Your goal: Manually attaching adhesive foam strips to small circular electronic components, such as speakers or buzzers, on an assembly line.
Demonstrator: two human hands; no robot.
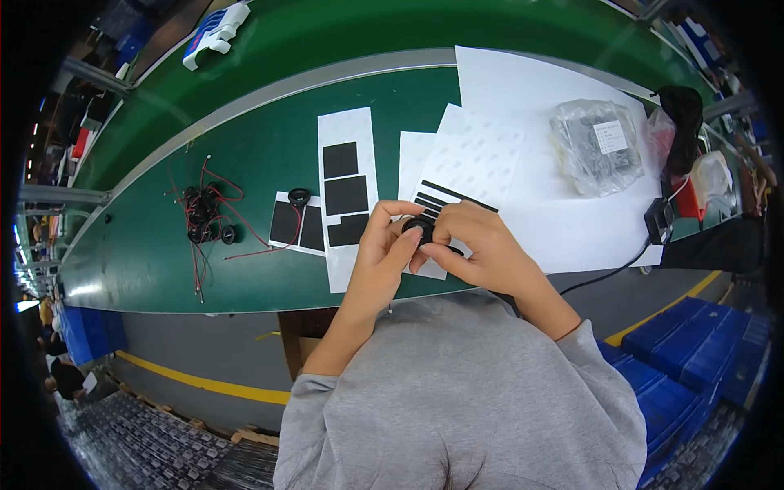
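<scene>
Between my hands, close to the table's front edge, is a small black round part (422, 229) that looks like a little speaker. My left hand (382, 249) pinches it from the left with thumb and forefinger. My right hand (480, 245) closes on its right side, and the fingers partly cover it. Just beyond lies a white sheet with black adhesive strips (441, 193). To the left is a white backing sheet (347, 126) with black rectangular pads. A similar round part (300, 197) with a red wire rests on a smaller sheet of black pads (284, 222).
A tangle of black round parts with red wires (201, 214) lies at the left on the green table (245, 155). A clear plastic bag (596, 147) of dark parts sits on large white paper (523, 82). At right are a black device with a cable (658, 220) and blue crates (686, 343).
</scene>
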